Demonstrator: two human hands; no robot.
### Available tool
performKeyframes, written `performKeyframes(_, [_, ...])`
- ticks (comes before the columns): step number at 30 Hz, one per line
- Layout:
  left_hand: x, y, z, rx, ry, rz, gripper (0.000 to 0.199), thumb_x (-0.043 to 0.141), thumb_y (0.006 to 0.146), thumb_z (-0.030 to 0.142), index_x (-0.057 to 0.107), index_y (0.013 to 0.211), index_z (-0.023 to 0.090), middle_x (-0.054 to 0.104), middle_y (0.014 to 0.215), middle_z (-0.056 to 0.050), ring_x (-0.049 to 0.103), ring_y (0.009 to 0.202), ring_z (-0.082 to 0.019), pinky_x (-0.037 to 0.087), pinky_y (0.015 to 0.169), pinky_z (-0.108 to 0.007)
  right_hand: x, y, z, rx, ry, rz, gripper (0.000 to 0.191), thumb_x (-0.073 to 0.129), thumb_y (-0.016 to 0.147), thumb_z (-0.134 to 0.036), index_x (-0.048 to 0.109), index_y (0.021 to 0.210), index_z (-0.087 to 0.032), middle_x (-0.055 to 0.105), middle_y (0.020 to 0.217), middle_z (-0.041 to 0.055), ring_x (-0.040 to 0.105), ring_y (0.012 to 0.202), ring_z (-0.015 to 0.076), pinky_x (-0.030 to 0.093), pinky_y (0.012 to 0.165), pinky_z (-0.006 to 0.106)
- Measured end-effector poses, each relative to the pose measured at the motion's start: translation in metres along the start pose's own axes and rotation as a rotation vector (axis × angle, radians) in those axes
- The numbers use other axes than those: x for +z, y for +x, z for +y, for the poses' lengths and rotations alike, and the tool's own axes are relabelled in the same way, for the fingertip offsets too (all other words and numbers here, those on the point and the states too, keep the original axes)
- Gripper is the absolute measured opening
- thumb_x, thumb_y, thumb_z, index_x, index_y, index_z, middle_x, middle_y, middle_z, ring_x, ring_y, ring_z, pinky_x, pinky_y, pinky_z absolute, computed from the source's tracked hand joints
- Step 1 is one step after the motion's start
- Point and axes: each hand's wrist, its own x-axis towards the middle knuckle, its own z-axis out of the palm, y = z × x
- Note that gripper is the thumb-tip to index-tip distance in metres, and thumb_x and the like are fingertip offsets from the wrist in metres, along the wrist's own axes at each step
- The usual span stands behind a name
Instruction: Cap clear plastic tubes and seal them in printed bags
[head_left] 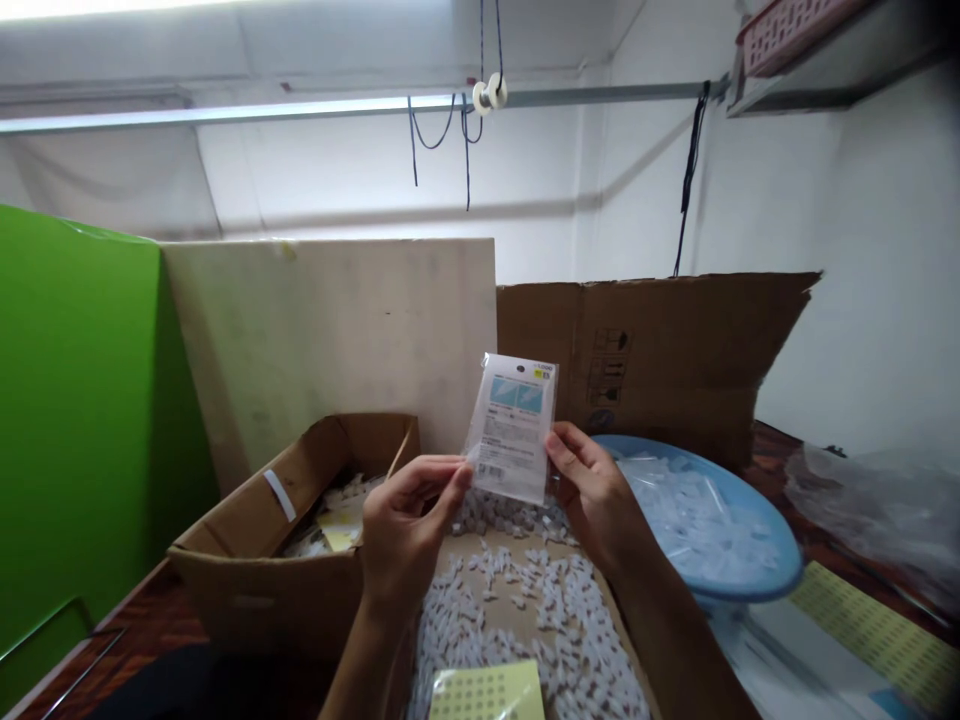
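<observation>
A clear plastic packet with a printed white card is held up at the middle of the view, tilted slightly. The card bears two blue pictures, small text and a barcode, with a hang hole near its top. My left hand pinches the packet's lower left edge between thumb and fingers. On the opposite side, my right hand pinches its right edge. Below both hands lies a shallow cardboard tray with many small white plastic pieces spread over it. A yellow sheet with rows of printed marks rests at the tray's near end.
To the left stands an open cardboard box holding packets. A blue basin with clear bags sits at right, near another yellow sheet and crumpled clear plastic. White board and cardboard panels stand behind.
</observation>
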Motion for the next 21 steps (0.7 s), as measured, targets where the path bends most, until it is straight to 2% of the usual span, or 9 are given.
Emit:
performKeyframes(4, [-0.001, 0.001, -0.001, -0.129, -0.038, -0.009, 0.014, 0.083, 0.081, 0.031, 0.079, 0.088, 0.019, 0.081, 0.09, -0.005, 0.077, 0.084, -0.018, 0.063, 0.082, -0.024, -0.005, 0.003, 0.007, -0.039, -0.085, 0.05, 0.023, 0.079, 0.085, -0.041, 0.072, 0.098, -0.023, 0.077, 0.096, 0.0038, 0.071, 0.087, 0.0216, 0.057, 0.066, 0.026])
performKeyframes(7, [0.001, 0.0, -0.002, -0.165, -0.078, -0.009, 0.018, 0.084, 0.08, 0.032, 0.077, 0.09, 0.018, 0.08, 0.09, -0.005, 0.076, 0.084, -0.018, 0.063, 0.081, -0.025, -0.008, 0.003, 0.009, -0.049, -0.128, 0.083, 0.024, 0.08, 0.083, -0.042, 0.071, 0.093, -0.022, 0.077, 0.091, 0.0031, 0.07, 0.08, 0.0206, 0.057, 0.064, 0.027])
performKeyframes(11, [0.004, 0.001, -0.003, -0.204, -0.198, -0.025, 0.029, 0.085, 0.078, 0.03, 0.071, 0.101, 0.018, 0.078, 0.091, -0.003, 0.075, 0.086, -0.016, 0.062, 0.078, -0.023, -0.009, 0.002, 0.008, -0.082, -0.133, 0.104, 0.021, 0.083, 0.081, -0.038, 0.071, 0.088, -0.022, 0.076, 0.086, 0.0008, 0.069, 0.075, 0.0187, 0.057, 0.064, 0.027])
performKeyframes(14, [0.002, 0.004, -0.004, -0.252, -0.238, -0.081, 0.037, 0.086, 0.078, 0.031, 0.072, 0.109, 0.017, 0.078, 0.098, -0.005, 0.074, 0.091, -0.017, 0.062, 0.082, -0.025, -0.009, 0.003, 0.007, -0.099, -0.133, 0.114, 0.019, 0.083, 0.081, -0.036, 0.073, 0.088, -0.022, 0.076, 0.085, 0.0003, 0.069, 0.074, 0.0176, 0.057, 0.065, 0.026])
performKeyframes(17, [-0.001, 0.005, -0.005, -0.319, -0.262, -0.156, 0.039, 0.08, 0.083, 0.042, 0.076, 0.11, 0.014, 0.079, 0.104, -0.011, 0.074, 0.093, -0.02, 0.061, 0.085, -0.029, -0.011, 0.003, 0.008, -0.09, -0.136, 0.133, 0.019, 0.084, 0.08, -0.036, 0.073, 0.088, -0.023, 0.077, 0.083, -0.0001, 0.069, 0.072, 0.0162, 0.056, 0.065, 0.025])
performKeyframes(21, [-0.005, 0.007, -0.005, -0.367, -0.301, -0.173, 0.049, 0.069, 0.089, 0.057, 0.078, 0.107, 0.012, 0.08, 0.1, -0.015, 0.075, 0.09, -0.023, 0.061, 0.083, -0.033, -0.013, 0.002, 0.007, -0.072, -0.182, 0.137, 0.021, 0.085, 0.078, -0.037, 0.072, 0.086, -0.022, 0.077, 0.083, 0.0004, 0.069, 0.07, 0.017, 0.055, 0.061, 0.025])
